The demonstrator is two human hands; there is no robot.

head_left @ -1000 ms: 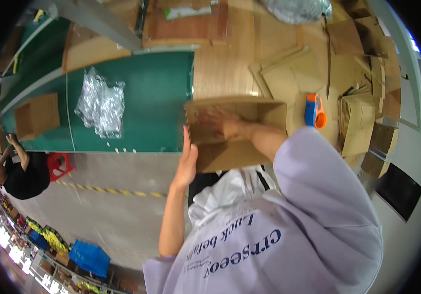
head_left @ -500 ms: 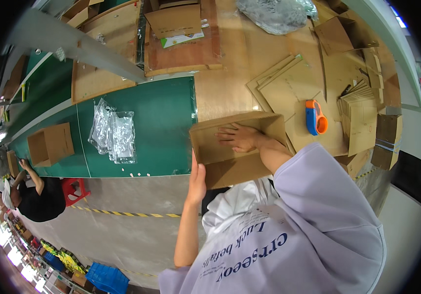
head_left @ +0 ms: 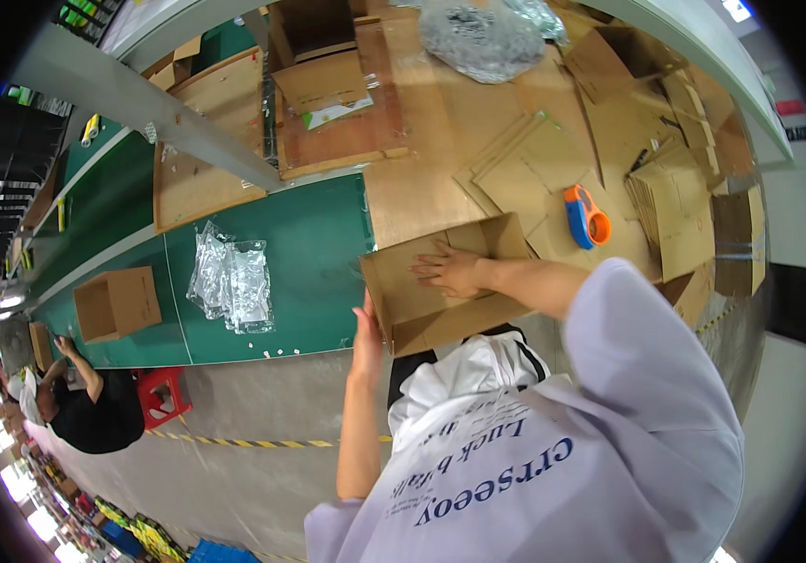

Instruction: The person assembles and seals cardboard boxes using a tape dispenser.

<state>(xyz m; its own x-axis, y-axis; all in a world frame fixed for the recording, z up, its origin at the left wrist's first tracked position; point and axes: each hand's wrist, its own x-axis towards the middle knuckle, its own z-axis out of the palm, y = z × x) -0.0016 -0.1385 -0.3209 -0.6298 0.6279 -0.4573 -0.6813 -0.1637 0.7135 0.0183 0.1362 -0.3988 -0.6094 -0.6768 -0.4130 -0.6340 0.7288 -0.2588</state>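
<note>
head view: the right hand (head_left: 448,270) lies flat, fingers spread, palm down on the top panel of a brown cardboard box (head_left: 440,286), pressing rather than gripping. the left hand (head_left: 368,330) stands open against the box's left end, fingers straight up along that side, bracing it. the box sits under and between both hands at the near edge of the wooden worktable (head_left: 412,192), partly overhanging toward the person's body, just right of where the green conveyor belt (head_left: 318,253) ends.

compared with half a second ago, both hands keep the same placement on the box, and the box stays at the near table edge; the view has swung, so more of the belt shows on the left.

an orange tape dispenser (head_left: 587,216) lies on the table to the right of the box, near but apart, among flat cardboard sheets (head_left: 515,174). clear plastic bags (head_left: 231,281) lie on the belt, with a small carton (head_left: 118,302) farther left.
</note>
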